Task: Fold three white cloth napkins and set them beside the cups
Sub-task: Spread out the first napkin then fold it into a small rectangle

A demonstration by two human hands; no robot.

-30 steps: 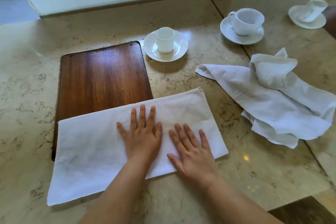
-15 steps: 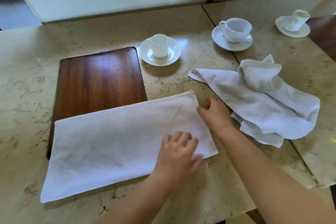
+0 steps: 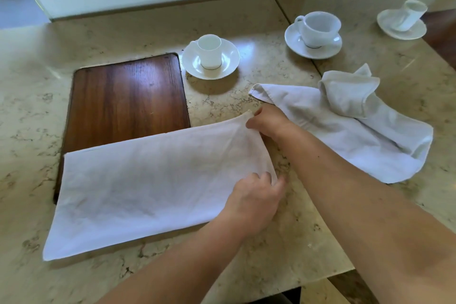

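Note:
A white napkin [image 3: 148, 180], folded into a long rectangle, lies across the marble table and over the near edge of a wooden board. My left hand [image 3: 254, 202] pinches its near right corner. My right hand [image 3: 267, 122] pinches its far right corner, and that right edge is lifted slightly off the table. Crumpled white napkins [image 3: 357, 126] lie in a loose pile to the right. A small cup on a saucer [image 3: 209, 53] stands behind the board's right corner. A wider cup on a saucer [image 3: 317, 29] and a third cup on a saucer [image 3: 407, 18] stand farther right.
The dark wooden board [image 3: 125, 96] is set into the marble table [image 3: 29, 96] at the left. A seam [image 3: 296, 34] divides the table's two slabs near the wide cup. A pale wall panel runs along the back. The table's near edge drops off at lower right.
Both hands left the middle of the napkin, where they lay flat, and moved to its right end. They now grip its two right corners, and that edge has risen slightly.

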